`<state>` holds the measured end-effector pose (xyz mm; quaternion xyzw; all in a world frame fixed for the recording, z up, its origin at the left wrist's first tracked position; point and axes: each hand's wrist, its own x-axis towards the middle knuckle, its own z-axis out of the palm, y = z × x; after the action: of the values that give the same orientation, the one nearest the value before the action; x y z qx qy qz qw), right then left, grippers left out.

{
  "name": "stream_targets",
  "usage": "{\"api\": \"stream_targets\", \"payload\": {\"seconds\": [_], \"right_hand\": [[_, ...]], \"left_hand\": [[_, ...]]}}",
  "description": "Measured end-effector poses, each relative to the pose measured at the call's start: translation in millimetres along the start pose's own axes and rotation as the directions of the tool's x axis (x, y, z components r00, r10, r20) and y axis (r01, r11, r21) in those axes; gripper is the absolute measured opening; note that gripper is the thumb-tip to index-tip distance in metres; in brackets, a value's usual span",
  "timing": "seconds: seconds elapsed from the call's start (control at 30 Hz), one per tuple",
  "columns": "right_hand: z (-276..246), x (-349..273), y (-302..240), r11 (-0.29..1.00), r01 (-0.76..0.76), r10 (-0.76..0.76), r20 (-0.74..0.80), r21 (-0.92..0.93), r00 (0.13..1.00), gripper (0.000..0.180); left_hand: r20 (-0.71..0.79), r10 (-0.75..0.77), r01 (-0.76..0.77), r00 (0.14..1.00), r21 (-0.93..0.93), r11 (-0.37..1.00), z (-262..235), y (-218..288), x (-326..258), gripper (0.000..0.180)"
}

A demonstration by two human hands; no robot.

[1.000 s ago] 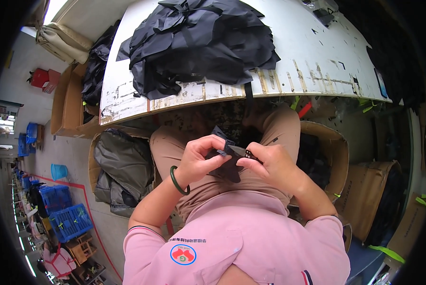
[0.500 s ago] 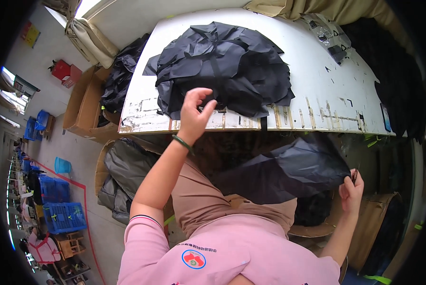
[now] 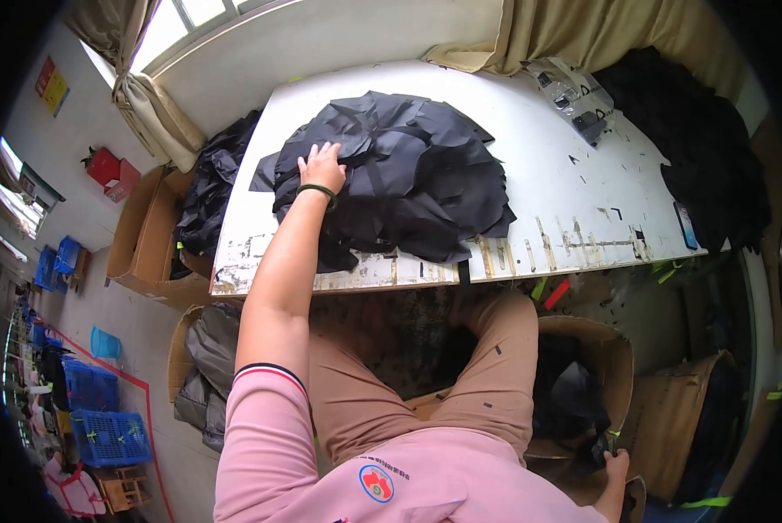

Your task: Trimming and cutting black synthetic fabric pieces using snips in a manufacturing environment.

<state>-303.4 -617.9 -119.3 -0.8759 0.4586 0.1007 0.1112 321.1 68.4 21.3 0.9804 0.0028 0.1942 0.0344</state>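
A broad heap of black fabric pieces [image 3: 426, 183] lies on the white table in front of me. My left hand [image 3: 324, 167], a dark green bangle at its wrist, rests on the heap's left part with the fingers spread. Low at the right, beside a cardboard box, my right hand [image 3: 616, 466] is closed at the fingertips on a black fabric piece [image 3: 602, 446]. Most of that hand's palm is hidden. More black fabric [image 3: 574, 397] hangs into the box next to it.
The worn white table [image 3: 582, 209] bears a clear plastic bag [image 3: 574, 96], a phone-like object [image 3: 686, 227] and a dark fabric pile [image 3: 704, 148]. Open cardboard boxes [image 3: 138, 235] stand left; another box [image 3: 622, 349] stands by my right knee. Blue crates [image 3: 112, 436] stand farther left.
My left hand has moved forward onto the heap and opened flat. My right hand has dropped down and back, carrying the black fabric piece from over my lap toward the box at right.
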Motion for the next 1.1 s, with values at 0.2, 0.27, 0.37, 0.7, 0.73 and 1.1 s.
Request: {"api": "stream_targets", "payload": {"seconds": [0.2,0.27,0.37,0.7,0.73,1.1], "right_hand": [[-34.1,18.9,-63.2,0.969,0.21,-0.188,-0.165,0.127,0.968,0.024],[-50.5,37.0,-104.5,0.901,0.357,-0.278,-0.301,0.247,0.912,0.023],[-87.3,41.9,-192.8,0.764,0.481,-0.358,-0.338,0.43,0.87,0.021],[-124.5,-115.0,-482.7,-0.16,0.545,-0.837,-0.406,0.823,0.366,0.018],[-130.4,-130.0,-496.1,-0.219,0.538,-0.843,-0.435,0.814,0.316,0.018],[-133.1,-221.8,-528.9,-0.611,0.422,-0.787,-0.573,0.669,-0.23,0.073]], "left_hand": [[0.046,0.055,-0.049,0.997,-0.129,0.99,-30.5,2.2,-9.6,0.013],[-0.189,0.166,-0.239,0.968,-0.48,0.844,-45.6,-6.3,-17.1,0.013],[-0.086,0.126,-0.13,0.988,-0.909,0.395,-89.1,13.1,-45.3,0.011],[0.197,0.095,0.212,0.976,-0.747,-0.631,-188.4,65.7,-230.5,0.008],[0.176,0.107,0.199,0.979,-0.679,-0.707,-190.8,63.7,-241.4,0.011],[0.246,0.134,0.271,0.96,-0.694,-0.667,-180.9,46.3,-277.3,0.015]]}}
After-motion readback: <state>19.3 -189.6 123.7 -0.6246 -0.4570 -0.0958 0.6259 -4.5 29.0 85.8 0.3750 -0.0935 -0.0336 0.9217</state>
